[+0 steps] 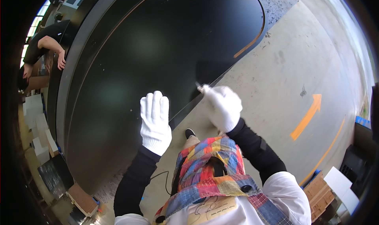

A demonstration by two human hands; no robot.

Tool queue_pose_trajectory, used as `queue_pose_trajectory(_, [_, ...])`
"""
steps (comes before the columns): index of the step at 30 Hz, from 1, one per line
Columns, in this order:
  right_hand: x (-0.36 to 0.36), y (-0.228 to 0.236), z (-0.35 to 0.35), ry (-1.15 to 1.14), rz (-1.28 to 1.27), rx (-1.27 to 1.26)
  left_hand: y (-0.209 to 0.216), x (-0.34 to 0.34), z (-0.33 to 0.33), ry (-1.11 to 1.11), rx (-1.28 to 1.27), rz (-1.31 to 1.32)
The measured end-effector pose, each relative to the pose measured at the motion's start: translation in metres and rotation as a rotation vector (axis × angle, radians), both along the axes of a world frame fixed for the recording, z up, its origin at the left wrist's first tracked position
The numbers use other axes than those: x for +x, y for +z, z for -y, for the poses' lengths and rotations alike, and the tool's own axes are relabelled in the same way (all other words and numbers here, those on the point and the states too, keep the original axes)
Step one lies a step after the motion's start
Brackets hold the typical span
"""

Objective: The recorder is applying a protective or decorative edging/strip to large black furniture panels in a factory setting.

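Note:
A large black panel [158,47] with a rounded far end lies in front of me. My left hand [155,122], in a white knitted glove, rests flat near its close edge with the fingers stretched out. My right hand [224,106], gloved too, is closed around a small tool [199,87] with a thin, light metal tip. That tip points at the panel by its right edge; motion blur hides the tool's exact kind. Along part of the rounded end runs a brown strip [248,46].
A person in black [47,43] leans in at the far left, beyond the panel. White blocks [39,126] stand at the left. Brown cardboard [318,193] sits at the lower right. An orange arrow [307,116] marks the concrete floor. A dark cable [166,181] lies near my legs.

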State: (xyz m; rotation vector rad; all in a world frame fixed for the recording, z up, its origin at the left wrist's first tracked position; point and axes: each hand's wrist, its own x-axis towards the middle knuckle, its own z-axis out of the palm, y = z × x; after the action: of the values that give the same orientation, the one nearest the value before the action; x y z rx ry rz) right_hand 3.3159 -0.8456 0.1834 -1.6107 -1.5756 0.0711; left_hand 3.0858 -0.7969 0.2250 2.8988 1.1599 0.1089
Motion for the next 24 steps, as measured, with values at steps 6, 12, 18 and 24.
queue_pose_trajectory(6, [0.036, -0.009, -0.022, -0.498, 0.198, 0.153, 0.001, -0.183, 0.045, 0.070, -0.002, -0.020])
queue_pose_trajectory(12, [-0.137, -0.006, 0.024, -0.137, 0.153, 0.179, 0.001, -0.358, 0.096, 0.345, 0.048, -0.138])
queue_pose_trajectory(18, [-0.171, 0.003, 0.030, -0.204, 0.286, 0.074, -0.002, -0.375, 0.093, 0.275, 0.059, -0.096])
queue_pose_trajectory(24, [-0.055, 0.037, -0.012, -0.480, 0.469, -0.129, -0.004, -0.369, 0.092, 0.240, 0.123, -0.052])
